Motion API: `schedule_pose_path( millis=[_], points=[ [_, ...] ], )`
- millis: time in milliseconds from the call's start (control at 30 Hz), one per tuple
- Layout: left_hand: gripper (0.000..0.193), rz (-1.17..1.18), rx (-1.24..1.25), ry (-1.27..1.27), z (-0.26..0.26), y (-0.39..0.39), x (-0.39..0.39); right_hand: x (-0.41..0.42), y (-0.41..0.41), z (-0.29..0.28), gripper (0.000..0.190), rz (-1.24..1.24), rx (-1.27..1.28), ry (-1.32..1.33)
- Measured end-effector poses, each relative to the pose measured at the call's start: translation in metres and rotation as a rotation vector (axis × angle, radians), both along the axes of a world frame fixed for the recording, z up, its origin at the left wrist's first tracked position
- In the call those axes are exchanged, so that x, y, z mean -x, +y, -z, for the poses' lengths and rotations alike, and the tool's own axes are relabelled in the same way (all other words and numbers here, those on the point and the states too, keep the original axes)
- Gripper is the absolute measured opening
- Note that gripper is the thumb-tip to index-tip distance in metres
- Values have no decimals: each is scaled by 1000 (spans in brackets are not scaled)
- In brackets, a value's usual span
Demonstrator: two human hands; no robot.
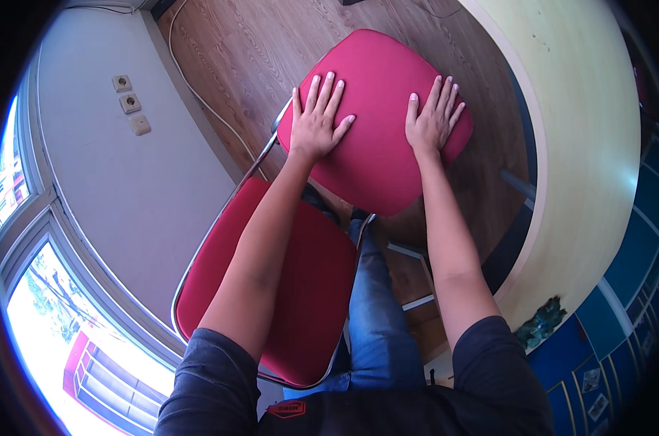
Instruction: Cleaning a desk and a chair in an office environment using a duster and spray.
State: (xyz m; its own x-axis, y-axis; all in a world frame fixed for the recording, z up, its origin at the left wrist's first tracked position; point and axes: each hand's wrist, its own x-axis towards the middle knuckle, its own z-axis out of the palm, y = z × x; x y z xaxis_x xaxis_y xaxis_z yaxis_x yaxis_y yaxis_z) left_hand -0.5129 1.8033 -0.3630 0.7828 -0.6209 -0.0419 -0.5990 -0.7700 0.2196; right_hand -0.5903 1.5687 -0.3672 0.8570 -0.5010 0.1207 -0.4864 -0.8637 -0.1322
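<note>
A red upholstered chair seat [375, 136] lies below both my hands. My left hand [317, 120] rests flat on its left part, fingers spread and thumb pointing right. Near the seat's right edge, my right hand [434, 120] lies palm down with its fingers apart. Neither hand grips anything. The chair's red padded backrest [313, 283] is nearer to me, partly hidden under my left arm. A bent chrome tube frame [261, 155] runs along the left side from backrest to seat.
A pale wooden tabletop [580, 136] curves along the right, bearing a dark green object [541, 322]. To the left are a white wall [122, 180] with sockets [130, 103] and a bright window [51, 294]. A white cable [198, 97] runs along the wood-patterned floor [253, 54].
</note>
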Motion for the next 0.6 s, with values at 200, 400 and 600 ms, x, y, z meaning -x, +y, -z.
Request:
schedule_pose_path(
  millis=[200, 400, 600],
  points=[
    [70, -156, 78, 5, 0, 0, 38, 22, 11, -1, 70, -90, -29, -3],
    [68, -175, 24, 65, -9, 1, 129, 98, 70, -21, 69, -197, -179, 151],
    [76, -67, -90, 152, -29, 10, 135, 181, 133, -48, 73, -122, -357, 255]
  ],
)
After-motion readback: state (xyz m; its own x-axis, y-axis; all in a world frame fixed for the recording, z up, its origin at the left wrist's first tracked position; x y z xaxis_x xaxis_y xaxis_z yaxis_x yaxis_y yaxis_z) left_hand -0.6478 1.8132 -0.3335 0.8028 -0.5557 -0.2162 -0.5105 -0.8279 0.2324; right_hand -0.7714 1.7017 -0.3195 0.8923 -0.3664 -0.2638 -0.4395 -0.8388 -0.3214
